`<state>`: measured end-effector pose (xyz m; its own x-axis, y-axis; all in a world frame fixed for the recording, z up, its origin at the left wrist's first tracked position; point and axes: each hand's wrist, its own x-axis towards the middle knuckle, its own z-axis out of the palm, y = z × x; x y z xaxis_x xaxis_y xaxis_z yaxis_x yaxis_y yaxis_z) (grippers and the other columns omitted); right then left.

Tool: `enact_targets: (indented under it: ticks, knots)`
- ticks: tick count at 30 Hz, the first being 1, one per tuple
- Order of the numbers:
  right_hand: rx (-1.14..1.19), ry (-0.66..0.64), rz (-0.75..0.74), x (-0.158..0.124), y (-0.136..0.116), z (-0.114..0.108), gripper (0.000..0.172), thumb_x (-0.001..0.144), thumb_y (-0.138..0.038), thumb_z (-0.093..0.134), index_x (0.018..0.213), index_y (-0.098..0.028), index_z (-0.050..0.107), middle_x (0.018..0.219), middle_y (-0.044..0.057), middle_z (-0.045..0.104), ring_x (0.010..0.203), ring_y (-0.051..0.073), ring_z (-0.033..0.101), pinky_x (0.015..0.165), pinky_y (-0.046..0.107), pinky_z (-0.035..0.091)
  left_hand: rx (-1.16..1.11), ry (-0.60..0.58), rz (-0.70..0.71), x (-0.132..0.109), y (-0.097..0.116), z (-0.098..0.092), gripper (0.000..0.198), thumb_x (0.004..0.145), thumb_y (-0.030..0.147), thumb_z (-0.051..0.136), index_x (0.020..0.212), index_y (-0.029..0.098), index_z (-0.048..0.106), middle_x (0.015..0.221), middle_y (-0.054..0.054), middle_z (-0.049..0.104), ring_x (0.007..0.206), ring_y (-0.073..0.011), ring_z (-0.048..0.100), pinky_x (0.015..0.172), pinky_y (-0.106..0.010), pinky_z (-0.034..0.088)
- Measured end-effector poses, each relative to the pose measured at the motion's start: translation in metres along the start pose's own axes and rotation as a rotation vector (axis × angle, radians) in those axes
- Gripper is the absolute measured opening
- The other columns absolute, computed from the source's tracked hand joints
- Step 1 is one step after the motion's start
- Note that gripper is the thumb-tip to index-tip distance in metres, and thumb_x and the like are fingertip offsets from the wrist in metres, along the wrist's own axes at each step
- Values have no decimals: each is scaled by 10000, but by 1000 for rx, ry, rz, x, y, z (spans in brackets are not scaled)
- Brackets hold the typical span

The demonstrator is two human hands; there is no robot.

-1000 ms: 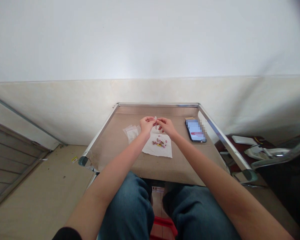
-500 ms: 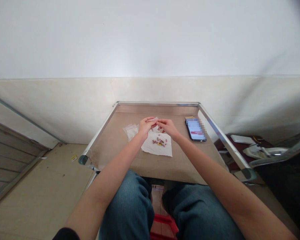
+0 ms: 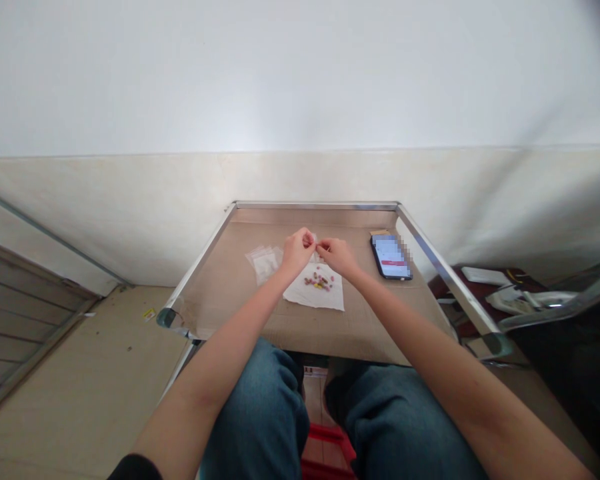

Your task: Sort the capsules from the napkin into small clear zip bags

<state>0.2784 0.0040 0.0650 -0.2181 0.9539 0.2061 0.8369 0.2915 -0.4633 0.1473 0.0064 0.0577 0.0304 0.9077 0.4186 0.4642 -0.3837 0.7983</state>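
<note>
My left hand (image 3: 299, 248) and my right hand (image 3: 335, 253) meet above the far part of a white paper sheet (image 3: 305, 299). Both have their fingers pinched on a small clear plastic bag (image 3: 315, 237), mostly hidden by the fingers. Whether anything is inside the bag I cannot tell. Just nearer to me, several small pink, yellow and dark pieces like capsules or beads (image 3: 321, 283) lie loose on the paper. To the left of the paper, a few flat clear plastic bags (image 3: 264, 261) overlap on the brown tabletop.
A phone (image 3: 391, 257) with a lit screen lies on the right of the cardboard-covered table (image 3: 215, 280). A raised metal rim (image 3: 315, 205) runs along its back and sides. My knees are under the near edge, with a red stool (image 3: 327, 460) below.
My left hand has turned and curled its fingers more tightly at the bag. My right fingertips have closed in to a pinch beside it. The loose pieces look unmoved.
</note>
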Motion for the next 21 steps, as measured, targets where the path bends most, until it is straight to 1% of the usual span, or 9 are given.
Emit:
enact_targets:
  ticks: [2, 6, 10, 13, 17, 21]
  knots:
    - [-65, 13, 1, -2, -2, 0, 314, 804, -384, 416, 754, -191, 658, 709, 54, 656, 631, 144, 562, 493, 217, 267, 103, -23, 34, -1, 3, -1, 74, 680, 113, 518, 651, 172, 485, 632, 18, 562, 615, -98, 544, 623, -223, 420]
    - [-144, 37, 26, -2, -2, 1, 321, 808, -372, 400, 722, -184, 646, 703, 64, 648, 630, 143, 553, 505, 221, 261, 288, -19, 35, -1, 7, -4, 83, 683, 119, 488, 624, 174, 470, 609, 17, 536, 604, -104, 506, 623, -228, 390]
    - [-177, 77, 93, -2, 2, 0, 290, 797, -334, 403, 724, -181, 638, 711, 65, 649, 632, 147, 542, 512, 229, 258, 391, -12, 62, -2, 6, -5, 82, 680, 115, 475, 625, 174, 458, 608, 12, 519, 594, -111, 481, 614, -233, 370]
    - [-218, 91, 110, -3, 4, -2, 282, 798, -327, 400, 751, -181, 636, 743, 73, 653, 651, 154, 545, 524, 233, 263, 477, -72, 117, -4, 7, -6, 81, 699, 96, 458, 676, 172, 472, 664, -9, 536, 639, -128, 497, 633, -242, 371]
    - [-323, 113, 27, -8, 5, -5, 292, 816, -323, 380, 774, -181, 632, 798, 84, 654, 702, 170, 562, 542, 240, 274, 627, -217, 210, -6, 15, -11, 120, 756, 87, 414, 791, 167, 497, 803, -56, 559, 747, -161, 522, 697, -264, 382]
    - [-427, 89, -93, -11, 5, -8, 302, 841, -286, 351, 848, -162, 626, 863, 119, 645, 748, 187, 575, 576, 247, 294, 730, -289, 237, -4, 24, -16, 181, 779, 70, 377, 883, 154, 499, 872, -84, 555, 828, -186, 525, 746, -280, 382]
